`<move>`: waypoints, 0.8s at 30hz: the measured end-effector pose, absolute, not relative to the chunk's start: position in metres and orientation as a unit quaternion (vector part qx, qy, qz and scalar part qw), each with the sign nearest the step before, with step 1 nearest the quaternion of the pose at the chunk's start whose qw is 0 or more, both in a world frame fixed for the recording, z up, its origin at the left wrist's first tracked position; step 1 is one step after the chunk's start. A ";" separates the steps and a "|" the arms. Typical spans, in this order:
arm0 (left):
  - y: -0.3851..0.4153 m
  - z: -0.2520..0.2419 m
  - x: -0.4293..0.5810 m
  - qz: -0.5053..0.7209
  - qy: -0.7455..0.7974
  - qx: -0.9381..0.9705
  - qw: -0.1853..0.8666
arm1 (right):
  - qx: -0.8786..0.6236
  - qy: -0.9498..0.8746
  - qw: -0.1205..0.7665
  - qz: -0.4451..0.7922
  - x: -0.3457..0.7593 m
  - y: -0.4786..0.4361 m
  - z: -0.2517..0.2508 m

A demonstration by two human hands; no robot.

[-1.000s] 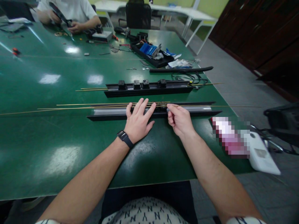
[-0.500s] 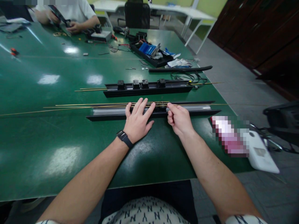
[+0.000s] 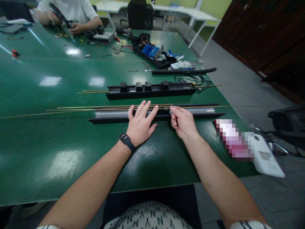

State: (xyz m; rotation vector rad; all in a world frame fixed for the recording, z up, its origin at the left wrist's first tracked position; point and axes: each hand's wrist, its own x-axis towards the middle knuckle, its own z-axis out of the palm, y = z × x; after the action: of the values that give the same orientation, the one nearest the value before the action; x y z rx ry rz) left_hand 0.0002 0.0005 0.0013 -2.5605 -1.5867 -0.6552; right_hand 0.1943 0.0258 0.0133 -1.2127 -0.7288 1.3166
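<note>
My left hand lies with fingers spread across several thin brass-coloured rods, over a black channel-shaped rail with a silvery inner face. To the right, my right hand pinches a thin rod between thumb and forefinger, above the same rail. That rod stretches past the table's right edge. Small dark parts inside the rail sit between my hands, mostly hidden. Farther back, a second black rail holds several black blocks, with brass-coloured rods sticking out at its ends.
A black tray with blue items stands behind the rails, near a curved black strip and dark cables. A white phone-shaped object lies at the right edge. Across the green table, another person's hands hold a dark tool.
One rod's left end has shifted slightly to the right. My hands keep nearly the same places and poses; the rails have not moved.
</note>
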 end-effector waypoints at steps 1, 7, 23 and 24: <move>0.001 0.001 0.000 -0.212 -0.514 -0.831 0.029 | -0.518 -0.309 0.568 0.560 0.194 0.026 0.013; 0.001 0.001 -0.001 -0.210 -0.514 -0.831 0.033 | -0.523 -0.305 0.568 0.557 0.193 0.026 0.014; 0.000 0.002 0.000 -0.212 -0.514 -0.831 0.030 | -0.508 -0.310 0.574 0.562 0.194 0.026 0.013; 0.000 0.002 0.000 -0.211 -0.514 -0.831 0.030 | -0.507 -0.312 0.572 0.565 0.194 0.026 0.013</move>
State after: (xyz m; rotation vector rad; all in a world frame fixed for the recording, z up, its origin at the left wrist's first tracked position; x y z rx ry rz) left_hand 0.0001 0.0001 0.0015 -2.5613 -1.5849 -0.6502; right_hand 0.1944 0.0257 0.0127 -1.1878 -0.7311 1.3243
